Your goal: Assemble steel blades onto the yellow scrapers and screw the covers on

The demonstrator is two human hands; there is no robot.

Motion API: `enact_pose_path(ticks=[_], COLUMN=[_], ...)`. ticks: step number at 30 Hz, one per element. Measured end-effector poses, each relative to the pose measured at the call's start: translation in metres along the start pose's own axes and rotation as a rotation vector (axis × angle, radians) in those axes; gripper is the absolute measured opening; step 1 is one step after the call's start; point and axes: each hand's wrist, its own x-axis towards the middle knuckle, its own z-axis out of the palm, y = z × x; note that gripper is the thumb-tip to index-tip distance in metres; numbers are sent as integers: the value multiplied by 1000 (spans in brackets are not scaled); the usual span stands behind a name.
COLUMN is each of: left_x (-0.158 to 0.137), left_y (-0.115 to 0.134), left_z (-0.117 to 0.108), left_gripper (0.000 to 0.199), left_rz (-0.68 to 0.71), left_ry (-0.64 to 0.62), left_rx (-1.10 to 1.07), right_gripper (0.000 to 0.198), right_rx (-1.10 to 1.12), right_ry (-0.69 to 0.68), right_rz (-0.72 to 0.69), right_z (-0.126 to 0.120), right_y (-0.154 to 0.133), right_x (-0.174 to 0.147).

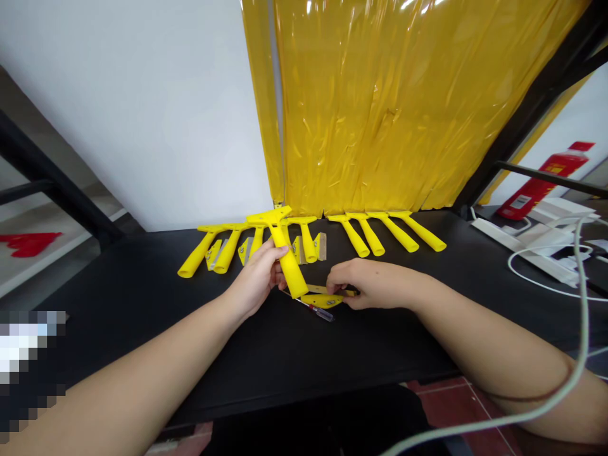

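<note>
My left hand is closed around a yellow T-shaped scraper handle, its wide head up and its hollow grip end toward me. Low over the black table, my right hand has its thumb and fingers closed at the right end of a yellow clamp plate with a screw in it. A thin flat strip lies just behind that plate, partly covered by my fingers. Below them, a screwdriver with a clear handle rests on the table, its shaft running up toward my left hand.
Along the back of the black table lie several more yellow handles, with clamp plates and metal blades among those at left. A red bottle and white power strips stand at right. A pale cable crosses before my right forearm.
</note>
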Motion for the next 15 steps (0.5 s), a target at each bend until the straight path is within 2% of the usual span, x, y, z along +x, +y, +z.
enact_pose_path(ticks=[7,10,12,15], left_x=[1,1,1,1], left_y=[-2,-2,-2,-2], left_z=[-2,-2,-2,-2], left_gripper=[27,27,27,27], left_rz=[13,18,17,15], left_ry=[-3,-7,-4,-2], left_rx=[7,14,13,10], right_gripper=[28,19,25,33], right_rx=[0,-146,-310,-444], right_ry=[78,257,351,354], right_rz=[19,103,170,210], right_z=[0,5,9,15], right_y=[9,16,23,33], right_x=[1,8,15,25])
